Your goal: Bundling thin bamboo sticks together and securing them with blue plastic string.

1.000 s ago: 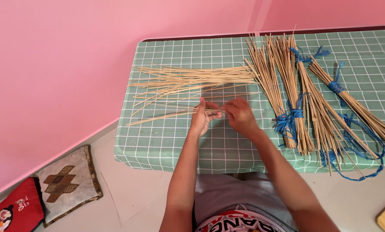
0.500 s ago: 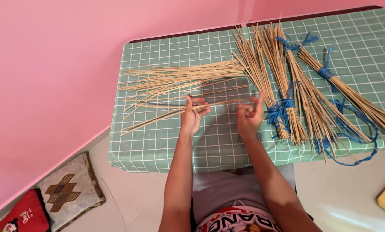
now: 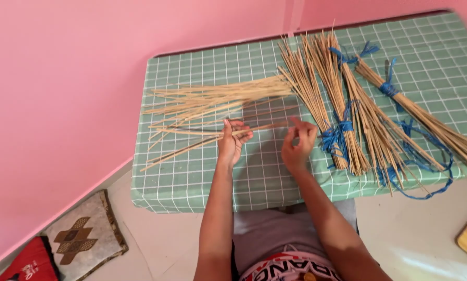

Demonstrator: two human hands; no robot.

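Pinching thin straw sticks [image 3: 202, 136], the left hand [image 3: 231, 140] grips them above the tabletop [image 3: 192, 182]. The right hand [image 3: 297, 143], fingers curled loosely, holds nothing, just beside their right ends

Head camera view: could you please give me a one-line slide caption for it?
Left hand pinches thin sticks over a green checked tablecloth; right hand beside blue-tied bundles.

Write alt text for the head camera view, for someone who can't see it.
The left hand pinches thin straw sticks over a green checked tablecloth, with the right hand raised beside it. Loose sticks lie behind; bundles tied with blue string lie right.
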